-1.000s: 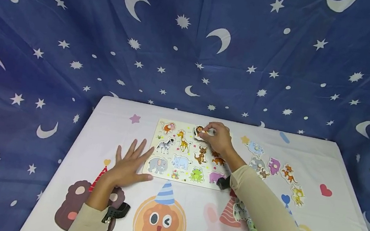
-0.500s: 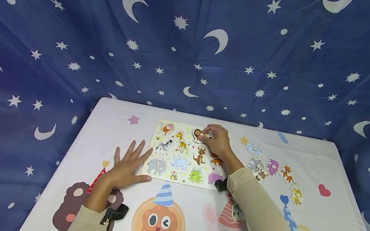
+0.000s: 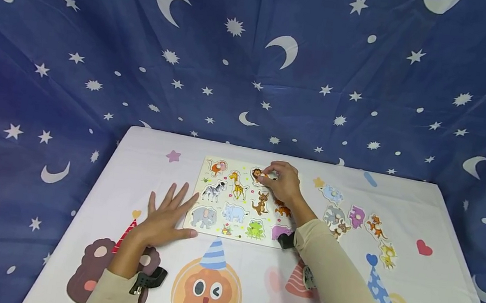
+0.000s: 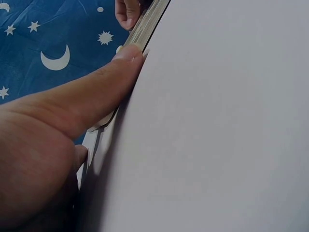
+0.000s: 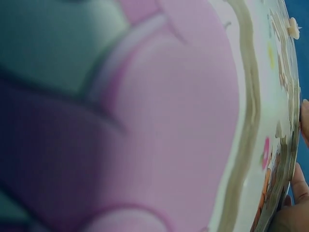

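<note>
A knobbed animal puzzle board (image 3: 236, 165) lies on the table, with animal pictures across it. At its top, my right hand (image 3: 284, 181) pinches the lion puzzle piece (image 3: 256, 175) between thumb and fingers, over the lion's place; whether it lies flush I cannot tell. The monkey piece (image 3: 219, 167) with its knob sits at the top left. My left hand (image 3: 161, 225) rests with fingers spread beside the board's left edge. In the left wrist view, the thumb (image 4: 96, 96) touches the board's corner. The right wrist view shows the purple hippo picture (image 5: 183, 106) close up.
Loose pieces lie right of the board: a blue one (image 3: 331, 194), a grey elephant (image 3: 333, 214), a purple hippo (image 3: 356, 217), an orange one (image 3: 376, 225) and a yellow one (image 3: 388, 255). The right sleeve (image 3: 336, 286) partly hides a zebra piece (image 3: 309, 278). A starry blue curtain (image 3: 220, 41) hangs behind.
The lion piece, tilted at first, has come down flatter onto its place while my right hand keeps hold of it. My left hand stays where it was. The head view shifts slightly.
</note>
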A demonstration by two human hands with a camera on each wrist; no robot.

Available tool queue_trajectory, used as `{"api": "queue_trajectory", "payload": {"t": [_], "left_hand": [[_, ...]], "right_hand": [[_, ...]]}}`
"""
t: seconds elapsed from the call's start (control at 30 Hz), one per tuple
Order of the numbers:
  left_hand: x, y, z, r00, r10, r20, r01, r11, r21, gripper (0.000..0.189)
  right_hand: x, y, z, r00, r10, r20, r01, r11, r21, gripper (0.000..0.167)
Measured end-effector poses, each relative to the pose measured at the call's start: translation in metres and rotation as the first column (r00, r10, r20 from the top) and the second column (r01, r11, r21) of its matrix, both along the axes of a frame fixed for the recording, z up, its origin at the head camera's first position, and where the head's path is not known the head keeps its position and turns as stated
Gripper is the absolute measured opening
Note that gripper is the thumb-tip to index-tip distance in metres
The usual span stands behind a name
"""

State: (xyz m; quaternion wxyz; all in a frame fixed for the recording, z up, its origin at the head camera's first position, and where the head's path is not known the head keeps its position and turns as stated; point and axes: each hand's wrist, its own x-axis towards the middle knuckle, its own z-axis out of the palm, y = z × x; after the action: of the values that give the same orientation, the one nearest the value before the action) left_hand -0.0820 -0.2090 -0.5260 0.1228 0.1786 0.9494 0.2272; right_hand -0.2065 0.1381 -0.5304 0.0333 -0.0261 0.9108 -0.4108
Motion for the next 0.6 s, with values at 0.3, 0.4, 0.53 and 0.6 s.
{"api": "queue_trajectory", "payload": {"t": [0.3,0.4,0.53,0.6], "left_hand": [[0.0009,-0.0015,-0.001,1.0,-0.001,0.009,0.001,1.0,-0.018,0.099],[0.0003,-0.0014,-0.0008,1.0,0.002,0.004,-0.001,1.0,-0.016,0.099],[-0.0007,-0.0006,-0.0005,1.0,0.004,0.002,-0.004,1.0,-0.016,0.099],[-0.0009,-0.0001,-0.0004,1.0,0.003,0.003,-0.003,1.0,-0.016,0.099]], "right_hand": [[0.0009,-0.0033,-0.0006,1.0,-0.015,0.01,0.015,1.0,0.015,0.021],[0.0007,-0.0044,0.0001,1.0,-0.02,0.009,0.02,1.0,0.015,0.021],[0.0002,-0.0057,0.0012,1.0,-0.018,0.016,0.018,0.999,0.03,0.022],[0.0,-0.0057,0.0012,1.0,-0.017,0.018,0.017,0.999,0.044,0.022]]}}
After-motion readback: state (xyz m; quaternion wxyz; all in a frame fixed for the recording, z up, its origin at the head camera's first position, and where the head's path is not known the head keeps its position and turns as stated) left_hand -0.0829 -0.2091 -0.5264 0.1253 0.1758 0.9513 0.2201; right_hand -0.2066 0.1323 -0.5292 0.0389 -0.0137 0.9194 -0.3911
